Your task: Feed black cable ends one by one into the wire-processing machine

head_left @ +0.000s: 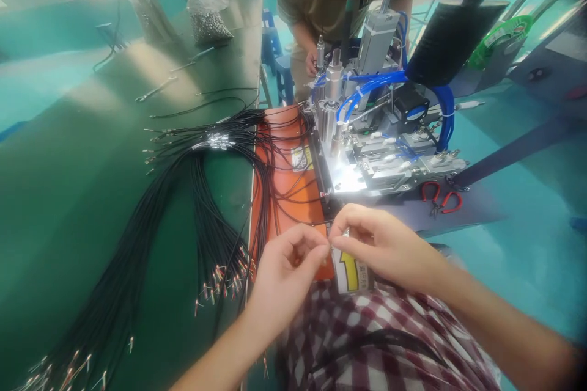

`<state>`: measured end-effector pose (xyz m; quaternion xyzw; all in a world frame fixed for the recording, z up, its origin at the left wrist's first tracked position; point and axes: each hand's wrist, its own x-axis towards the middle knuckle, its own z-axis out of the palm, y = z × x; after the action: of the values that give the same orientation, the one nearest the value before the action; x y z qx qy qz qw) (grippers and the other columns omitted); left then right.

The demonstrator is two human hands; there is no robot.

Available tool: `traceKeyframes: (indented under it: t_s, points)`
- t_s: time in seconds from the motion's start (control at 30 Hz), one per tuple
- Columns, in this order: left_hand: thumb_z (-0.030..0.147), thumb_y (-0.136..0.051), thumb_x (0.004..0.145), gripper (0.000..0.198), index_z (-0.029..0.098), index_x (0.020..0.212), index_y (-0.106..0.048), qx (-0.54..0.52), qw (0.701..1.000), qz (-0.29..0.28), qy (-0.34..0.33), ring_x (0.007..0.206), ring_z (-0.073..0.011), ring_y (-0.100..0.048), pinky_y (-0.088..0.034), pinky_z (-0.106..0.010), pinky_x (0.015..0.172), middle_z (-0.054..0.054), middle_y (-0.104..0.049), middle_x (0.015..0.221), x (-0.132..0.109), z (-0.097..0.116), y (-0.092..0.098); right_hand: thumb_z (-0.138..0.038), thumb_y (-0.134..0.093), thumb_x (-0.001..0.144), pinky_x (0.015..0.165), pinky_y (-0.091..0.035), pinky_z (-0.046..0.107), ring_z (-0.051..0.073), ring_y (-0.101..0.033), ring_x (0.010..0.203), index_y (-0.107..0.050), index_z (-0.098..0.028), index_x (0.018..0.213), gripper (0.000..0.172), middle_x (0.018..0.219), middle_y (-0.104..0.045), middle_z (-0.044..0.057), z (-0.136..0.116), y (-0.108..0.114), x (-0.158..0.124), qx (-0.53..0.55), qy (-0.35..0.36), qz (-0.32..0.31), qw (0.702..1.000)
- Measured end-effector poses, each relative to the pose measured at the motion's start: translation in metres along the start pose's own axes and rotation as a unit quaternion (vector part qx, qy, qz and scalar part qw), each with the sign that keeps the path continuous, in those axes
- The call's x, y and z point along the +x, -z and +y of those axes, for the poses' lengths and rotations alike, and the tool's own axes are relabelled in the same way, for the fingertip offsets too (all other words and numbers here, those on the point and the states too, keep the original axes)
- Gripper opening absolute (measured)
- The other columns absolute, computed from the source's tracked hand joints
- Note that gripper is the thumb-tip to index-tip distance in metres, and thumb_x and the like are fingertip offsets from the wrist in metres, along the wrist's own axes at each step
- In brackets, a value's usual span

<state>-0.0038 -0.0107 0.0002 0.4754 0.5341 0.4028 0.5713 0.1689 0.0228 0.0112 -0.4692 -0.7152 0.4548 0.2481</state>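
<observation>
My left hand [288, 266] is closed in a pinch above my lap, thumb against forefinger. Facing it, my right hand [373, 238] pinches too, and the fingertips of both almost meet. Whatever lies between them is too small to make out. Black cables [263, 195] run over the orange board [293, 192] just beyond my left hand. Below my right hand shows a label with a yellow arrow [349, 272]. Past the fingers stands a metal machine with pneumatic cylinders [330, 116] and a bright light on its plate.
Bundles of black cables [132, 238] with bare coloured wire ends spread over the green table [68, 195]. Red-handled pliers [441, 198] lie right of the machine. Blue air hoses [376, 82] arch above it. Another person [312, 18] stands behind, a hand at the machine. A bag of small parts [208, 24] sits further back.
</observation>
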Motion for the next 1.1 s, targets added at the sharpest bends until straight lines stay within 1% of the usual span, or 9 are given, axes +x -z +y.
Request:
traceKeyframes:
  t_s: [0.2, 0.3, 0.37, 0.47, 0.57, 0.73, 0.93, 1.0, 1.1]
  points:
    - [0.026, -0.066, 0.081, 0.012, 0.015, 0.076, -0.066, 0.048, 0.995, -0.082, 0.007, 0.063, -0.0119, -0.052, -0.041, -0.022, 0.06, -0.002, -0.061, 0.069, 0.0, 0.002, 0.01, -0.018, -0.055, 0.082, 0.042, -0.031, 0.019, 0.009, -0.044, 0.049, -0.062, -0.017, 0.072, 0.011, 0.059, -0.054, -0.004, -0.008, 0.018, 0.011, 0.014, -0.064, -0.14, 0.988]
    - [0.025, -0.068, 0.079, 0.012, 0.014, 0.074, -0.065, 0.005, 0.993, -0.118, 0.028, 0.062, -0.0108, -0.052, -0.042, -0.022, 0.061, -0.002, -0.061, 0.067, 0.002, 0.005, 0.013, -0.017, -0.056, 0.08, 0.042, -0.028, 0.019, 0.008, -0.041, 0.046, -0.06, -0.018, 0.072, 0.01, 0.054, -0.054, -0.005, -0.006, 0.023, 0.018, 0.077, -0.122, -0.249, 0.958]
    - [0.025, -0.07, 0.078, 0.014, 0.014, 0.072, -0.064, -0.035, 0.99, -0.133, 0.038, 0.056, -0.0085, -0.049, -0.04, -0.021, 0.057, 0.0, -0.059, 0.063, 0.003, 0.006, 0.015, -0.016, -0.056, 0.079, 0.046, -0.029, 0.02, 0.007, -0.041, 0.045, -0.059, -0.017, 0.068, 0.011, 0.051, -0.054, -0.006, -0.002, 0.024, 0.021, 0.145, -0.142, -0.289, 0.936]
    - [0.028, -0.072, 0.078, 0.017, 0.014, 0.073, -0.063, -0.086, 0.986, -0.135, 0.045, 0.047, -0.0054, -0.041, -0.032, -0.019, 0.048, 0.002, -0.057, 0.058, 0.003, 0.006, 0.017, -0.019, -0.061, 0.074, 0.048, -0.03, 0.02, 0.006, -0.043, 0.043, -0.058, -0.016, 0.063, 0.012, 0.046, -0.052, -0.006, 0.006, 0.018, 0.022, 0.293, -0.172, -0.311, 0.888]
    - [0.03, -0.072, 0.077, 0.019, 0.014, 0.075, -0.061, -0.136, 0.981, -0.125, 0.053, 0.045, -0.0048, -0.039, -0.029, -0.019, 0.047, 0.002, -0.057, 0.057, 0.003, 0.005, 0.017, -0.025, -0.069, 0.07, 0.044, -0.027, 0.019, 0.005, -0.041, 0.041, -0.06, -0.015, 0.063, 0.015, 0.046, -0.048, -0.007, 0.012, 0.007, 0.019, 0.417, -0.216, -0.291, 0.834]
    - [0.024, -0.069, 0.079, 0.015, 0.013, 0.074, -0.059, -0.189, 0.974, -0.111, 0.052, 0.045, -0.0033, -0.039, -0.028, -0.019, 0.05, 0.003, -0.057, 0.059, 0.003, 0.003, 0.015, -0.022, -0.072, 0.072, 0.042, -0.024, 0.018, 0.004, -0.036, 0.044, -0.063, -0.012, 0.065, 0.015, 0.058, -0.053, -0.004, 0.013, -0.004, 0.014, 0.513, -0.234, -0.239, 0.791]
    - [0.024, -0.069, 0.077, 0.015, 0.013, 0.073, -0.059, -0.197, 0.971, -0.117, 0.067, 0.043, -0.0032, -0.038, -0.026, -0.02, 0.048, 0.002, -0.058, 0.057, 0.004, 0.005, 0.017, -0.022, -0.07, 0.076, 0.042, -0.025, 0.017, 0.002, -0.039, 0.041, -0.065, -0.011, 0.07, 0.014, 0.056, -0.057, -0.003, 0.019, -0.004, 0.017, 0.504, -0.216, -0.276, 0.789]
    - [0.025, -0.07, 0.077, 0.017, 0.013, 0.073, -0.059, -0.178, 0.974, -0.121, 0.067, 0.043, -0.0036, -0.038, -0.026, -0.02, 0.047, 0.002, -0.058, 0.057, 0.004, 0.005, 0.019, -0.026, -0.068, 0.079, 0.043, -0.027, 0.017, 0.004, -0.039, 0.039, -0.064, -0.012, 0.072, 0.017, 0.048, -0.054, -0.005, 0.02, -0.002, 0.017, 0.48, -0.195, -0.292, 0.804]
    - [0.027, -0.07, 0.078, 0.017, 0.014, 0.074, -0.06, -0.149, 0.98, -0.123, 0.055, 0.043, -0.004, -0.038, -0.027, -0.021, 0.047, 0.003, -0.056, 0.056, 0.005, 0.005, 0.021, -0.029, -0.064, 0.085, 0.046, -0.031, 0.017, 0.004, -0.04, 0.04, -0.061, -0.014, 0.074, 0.019, 0.045, -0.053, -0.007, 0.018, 0.0, 0.016, 0.418, -0.146, -0.28, 0.852]
